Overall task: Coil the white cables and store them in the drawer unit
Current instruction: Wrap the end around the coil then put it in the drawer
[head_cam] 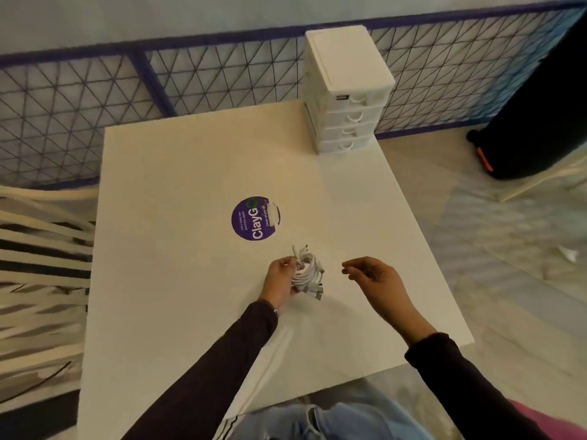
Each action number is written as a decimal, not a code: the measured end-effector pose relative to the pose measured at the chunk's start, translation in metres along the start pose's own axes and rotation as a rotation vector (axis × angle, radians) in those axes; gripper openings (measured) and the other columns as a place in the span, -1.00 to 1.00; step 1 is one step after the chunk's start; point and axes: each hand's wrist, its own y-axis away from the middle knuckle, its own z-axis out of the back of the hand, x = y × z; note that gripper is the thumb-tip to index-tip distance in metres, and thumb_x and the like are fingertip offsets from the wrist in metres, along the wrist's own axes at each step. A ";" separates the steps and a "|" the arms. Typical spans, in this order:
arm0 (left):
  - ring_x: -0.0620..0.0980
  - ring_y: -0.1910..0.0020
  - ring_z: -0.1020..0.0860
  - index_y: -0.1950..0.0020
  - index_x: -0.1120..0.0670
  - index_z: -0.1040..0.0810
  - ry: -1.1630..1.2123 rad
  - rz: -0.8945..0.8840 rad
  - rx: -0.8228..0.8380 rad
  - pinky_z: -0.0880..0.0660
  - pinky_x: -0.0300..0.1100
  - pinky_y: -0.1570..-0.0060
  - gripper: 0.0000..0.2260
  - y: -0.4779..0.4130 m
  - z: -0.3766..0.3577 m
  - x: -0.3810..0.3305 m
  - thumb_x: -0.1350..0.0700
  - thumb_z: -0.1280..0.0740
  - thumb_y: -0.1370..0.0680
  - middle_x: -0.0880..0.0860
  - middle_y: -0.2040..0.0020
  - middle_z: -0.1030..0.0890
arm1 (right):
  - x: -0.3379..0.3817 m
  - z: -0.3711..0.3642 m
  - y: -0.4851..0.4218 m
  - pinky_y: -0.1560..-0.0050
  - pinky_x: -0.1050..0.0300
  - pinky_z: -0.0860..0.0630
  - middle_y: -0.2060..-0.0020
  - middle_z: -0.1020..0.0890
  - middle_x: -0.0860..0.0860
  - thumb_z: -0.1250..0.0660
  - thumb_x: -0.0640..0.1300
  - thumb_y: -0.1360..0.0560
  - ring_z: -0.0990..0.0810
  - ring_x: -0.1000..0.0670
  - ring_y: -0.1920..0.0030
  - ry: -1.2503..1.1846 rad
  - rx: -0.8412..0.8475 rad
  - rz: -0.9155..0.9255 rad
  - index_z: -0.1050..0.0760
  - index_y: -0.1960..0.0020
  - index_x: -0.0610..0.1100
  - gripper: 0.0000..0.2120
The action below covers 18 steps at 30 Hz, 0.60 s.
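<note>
Head view, left hand [279, 281] clutching coiled white cables [306, 273], right hand [373, 277] loosely open, empty

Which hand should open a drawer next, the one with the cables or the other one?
The right hand, probably. It is empty and on the drawer unit's side; the left hand holds the coiled white cables.

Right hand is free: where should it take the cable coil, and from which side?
Probably grip the coil across its bundled loops on the right edge, coming from the right. The left hand already covers the left side, and plug ends dangle loose at the bottom, so they give no firm hold. The right hand is open beside it.
</note>
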 end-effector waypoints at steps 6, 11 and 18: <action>0.09 -0.01 -0.54 -0.18 0.25 -0.45 -0.239 -0.203 -0.125 -0.53 -0.28 0.20 -0.77 -0.071 -0.055 -0.015 0.21 -0.26 -0.56 0.20 -0.10 -0.55 | -0.040 0.025 -0.022 -0.13 0.02 -0.53 0.15 -0.68 0.00 -0.27 -0.22 -0.53 -0.64 0.00 0.07 0.020 -0.050 -0.086 -0.59 0.08 -0.04 -0.85; 0.09 -0.15 -0.49 -0.17 0.24 -0.44 -0.516 -0.394 -0.239 -0.37 -0.29 -0.04 -0.79 -0.110 -0.071 -0.017 0.23 -0.26 -0.55 0.19 -0.18 -0.49 | -0.056 0.037 -0.042 -0.10 0.08 -0.51 0.14 -0.68 0.01 -0.25 -0.21 -0.53 -0.63 -0.01 0.05 0.034 -0.065 -0.115 -0.60 0.07 -0.05 -0.84; 0.14 -0.14 -0.46 -0.12 0.10 -0.51 -0.945 -0.528 -0.476 -0.35 0.00 -0.08 -0.80 -0.124 -0.063 -0.002 0.06 -0.27 -0.54 0.11 -0.10 -0.58 | -0.064 0.041 -0.073 -0.10 0.05 -0.51 0.15 -0.67 0.03 -0.26 -0.22 -0.53 -0.63 -0.01 0.04 0.032 -0.023 -0.118 -0.60 0.06 -0.05 -0.84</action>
